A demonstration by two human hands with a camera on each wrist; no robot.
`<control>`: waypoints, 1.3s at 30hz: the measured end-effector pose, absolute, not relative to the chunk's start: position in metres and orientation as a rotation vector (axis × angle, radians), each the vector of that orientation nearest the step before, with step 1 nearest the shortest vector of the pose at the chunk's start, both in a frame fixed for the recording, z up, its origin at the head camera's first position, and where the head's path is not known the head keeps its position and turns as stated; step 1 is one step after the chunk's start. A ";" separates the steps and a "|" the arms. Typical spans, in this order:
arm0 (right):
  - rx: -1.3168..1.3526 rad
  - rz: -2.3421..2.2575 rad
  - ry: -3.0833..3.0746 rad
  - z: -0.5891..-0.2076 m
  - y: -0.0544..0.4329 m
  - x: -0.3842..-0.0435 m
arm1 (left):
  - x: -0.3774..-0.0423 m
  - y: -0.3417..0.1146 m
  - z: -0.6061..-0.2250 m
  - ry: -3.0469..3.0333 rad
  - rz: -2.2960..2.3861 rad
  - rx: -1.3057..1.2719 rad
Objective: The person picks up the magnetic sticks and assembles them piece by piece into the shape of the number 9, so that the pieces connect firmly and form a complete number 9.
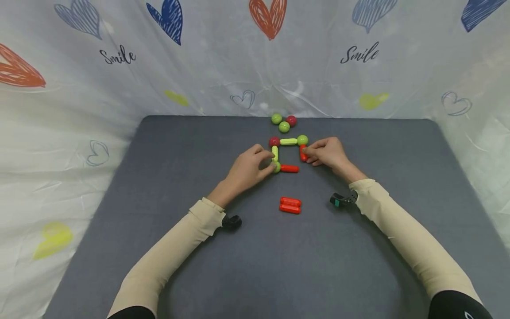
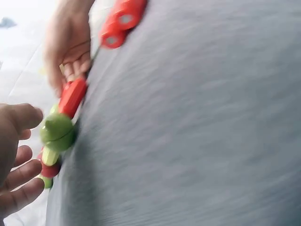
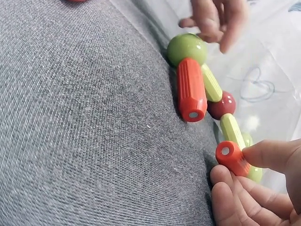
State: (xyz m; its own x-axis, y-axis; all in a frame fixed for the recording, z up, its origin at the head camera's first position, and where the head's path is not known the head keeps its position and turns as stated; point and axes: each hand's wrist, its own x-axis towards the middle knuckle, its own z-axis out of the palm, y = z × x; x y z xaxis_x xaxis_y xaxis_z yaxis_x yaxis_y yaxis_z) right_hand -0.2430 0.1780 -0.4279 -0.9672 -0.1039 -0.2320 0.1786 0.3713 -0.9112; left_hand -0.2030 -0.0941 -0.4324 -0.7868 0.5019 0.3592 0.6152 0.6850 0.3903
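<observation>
Left hand: the left hand [image 1: 248, 168] rests on the grey mat [image 1: 159, 177] at the lower left corner of the toy frame; its fingers are curled about the green ball [image 1: 276, 167] there, though whether they clamp it or only steady it cannot be told; in the left wrist view the fingers [image 2: 19, 174] are spread and blurred
Right hand: the right hand [image 1: 324, 152] pinches the upright red rod [image 1: 303, 153] between thumb and fingers; the right wrist view shows the rod's round end [image 3: 230, 157] sticking out of the pinch
Frame: a dark red ball [image 1: 274, 141], a yellow-green rod [image 1: 288, 141] and another green ball [image 1: 303, 140] make the top edge; a second yellow-green rod [image 1: 275, 153] runs down the left side; a lying red rod [image 1: 289, 168] starts the bottom edge; the lower right corner is open
Loose pieces: two red rods [image 1: 290, 205] lie side by side near the person; three balls [image 1: 283, 122], two green and one dark red, touch in a cluster at the far edge of the mat
Hidden: the pinched rod is partly covered by fingers; the left wrist view is smeared
Surfaces: rods smooth plastic with ribbed sides and flat ends; mat woven cloth; backdrop [image 1: 119, 79] a thin wrinkled sheet printed with hearts
</observation>
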 end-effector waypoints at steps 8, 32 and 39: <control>0.079 -1.631 2.354 -0.433 0.178 -0.244 | -0.191 -0.087 -0.445 -2.632 -0.587 -1.009; 0.082 -1.699 2.388 -0.421 0.181 -0.252 | -0.195 -0.090 -0.445 -2.675 -0.724 -0.963; -0.194 -1.665 2.566 -0.406 0.188 -0.283 | -0.194 -0.091 -0.443 -2.680 -0.733 -0.958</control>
